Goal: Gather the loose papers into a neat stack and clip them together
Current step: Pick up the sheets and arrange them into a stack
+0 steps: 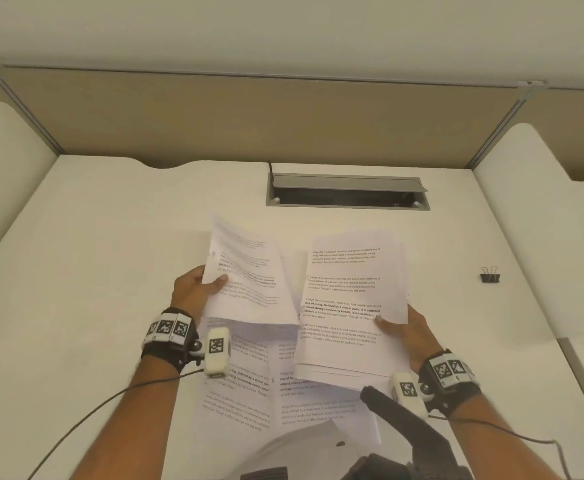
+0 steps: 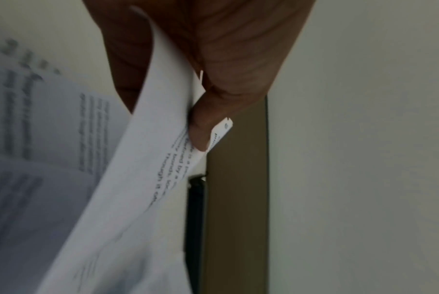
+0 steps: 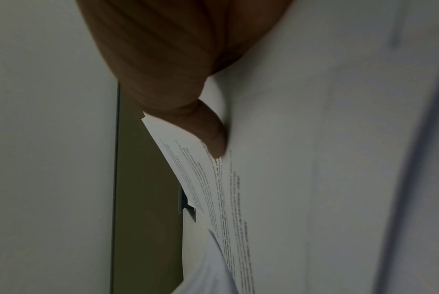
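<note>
My left grip [image 1: 193, 289] pinches sheaf of printed sheets [image 1: 245, 282] at its left edge, thumb on top, pages lifted off counter [image 1: 93, 258] and tilted. My right grip [image 1: 411, 332] pinches thicker stack [image 1: 349, 306] at its right edge, thumb on print, stack raised beside left sheaf. More loose papers [image 1: 245, 386] lie flat on counter beneath both, overlapping. Black binder clip [image 1: 490, 276] sits well apart to right, near counter edge. Cable hatch [image 1: 347, 192] behind papers
</note>
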`<action>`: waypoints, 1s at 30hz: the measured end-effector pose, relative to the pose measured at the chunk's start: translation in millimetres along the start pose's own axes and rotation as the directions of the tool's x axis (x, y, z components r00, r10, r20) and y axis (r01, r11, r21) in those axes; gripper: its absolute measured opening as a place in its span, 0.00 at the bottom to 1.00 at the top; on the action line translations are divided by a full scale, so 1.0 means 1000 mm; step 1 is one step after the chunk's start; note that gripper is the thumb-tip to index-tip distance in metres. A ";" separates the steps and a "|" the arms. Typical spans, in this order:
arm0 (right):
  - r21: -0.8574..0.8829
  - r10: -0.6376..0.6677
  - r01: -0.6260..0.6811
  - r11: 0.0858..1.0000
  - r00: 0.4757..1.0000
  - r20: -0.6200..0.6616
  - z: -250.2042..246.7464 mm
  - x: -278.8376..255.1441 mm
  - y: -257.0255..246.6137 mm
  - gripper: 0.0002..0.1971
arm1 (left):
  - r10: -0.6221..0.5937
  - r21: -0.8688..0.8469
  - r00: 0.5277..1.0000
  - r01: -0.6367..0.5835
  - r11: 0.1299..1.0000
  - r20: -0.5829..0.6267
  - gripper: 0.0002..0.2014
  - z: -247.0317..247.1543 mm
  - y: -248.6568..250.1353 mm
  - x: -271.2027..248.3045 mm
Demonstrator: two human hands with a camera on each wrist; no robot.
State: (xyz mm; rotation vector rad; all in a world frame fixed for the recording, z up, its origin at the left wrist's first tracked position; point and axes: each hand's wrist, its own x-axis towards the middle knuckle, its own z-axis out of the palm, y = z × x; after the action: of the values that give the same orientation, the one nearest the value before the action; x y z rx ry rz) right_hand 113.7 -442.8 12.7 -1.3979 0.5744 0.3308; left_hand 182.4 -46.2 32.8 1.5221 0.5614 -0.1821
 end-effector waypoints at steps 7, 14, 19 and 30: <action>0.052 0.002 -0.003 0.999 1.000 0.022 0.001 -0.014 0.001 0.24 | 0.060 -0.334 0.923 0.077 0.939 0.380 0.26 0.043 0.038 -0.064; 0.105 -0.065 0.056 0.993 0.994 0.090 0.006 -0.036 -0.008 0.24 | -0.014 -0.059 0.958 0.032 0.998 0.287 0.15 0.087 -0.014 -0.088; 0.136 -0.090 0.074 0.988 0.989 0.116 0.004 -0.047 -0.007 0.22 | 0.005 0.148 0.978 -0.037 0.988 0.210 0.29 0.094 -0.037 -0.092; 0.238 0.065 -0.092 0.967 0.991 0.120 0.008 -0.056 0.001 0.29 | 0.002 0.157 0.923 -0.068 0.985 0.386 0.24 0.095 -0.049 -0.100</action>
State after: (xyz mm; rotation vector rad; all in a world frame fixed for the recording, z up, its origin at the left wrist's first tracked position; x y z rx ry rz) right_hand 68.9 -428.8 43.8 -1.1154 0.5600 0.3861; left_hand 95.9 -165.0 30.1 1.6046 0.2069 -0.4999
